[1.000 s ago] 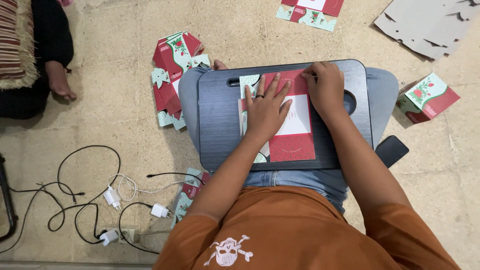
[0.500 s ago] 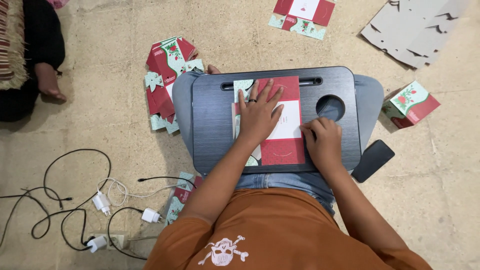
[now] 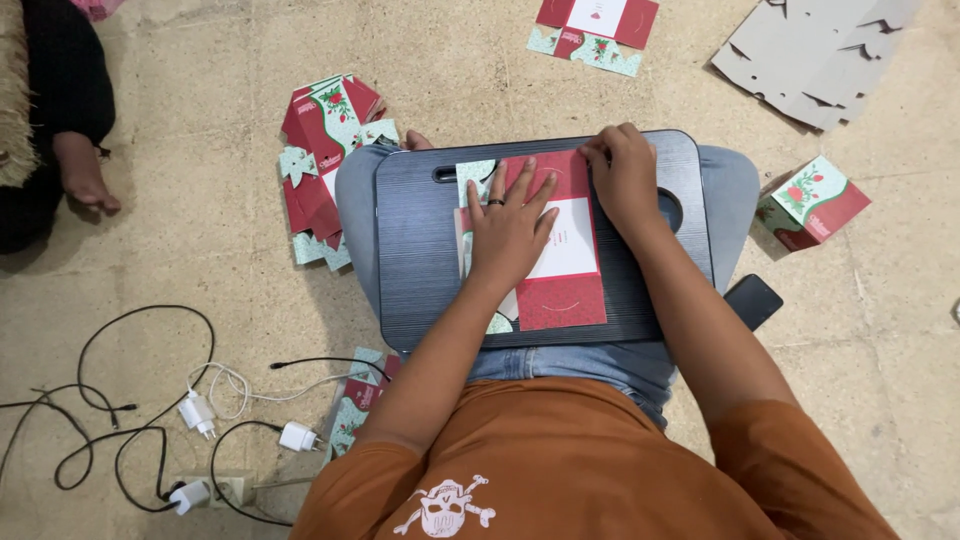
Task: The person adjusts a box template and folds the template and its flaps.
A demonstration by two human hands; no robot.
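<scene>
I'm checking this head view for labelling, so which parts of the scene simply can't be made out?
- Flat box blank: its middle left is hidden under the left hand.
- Its top right corner: covered by the right hand.
- Lap desk cup hole: mostly hidden by the right wrist.
- Person at the left edge: cut off by the frame.
- Grey cardboard sheet: cropped at the top.
</scene>
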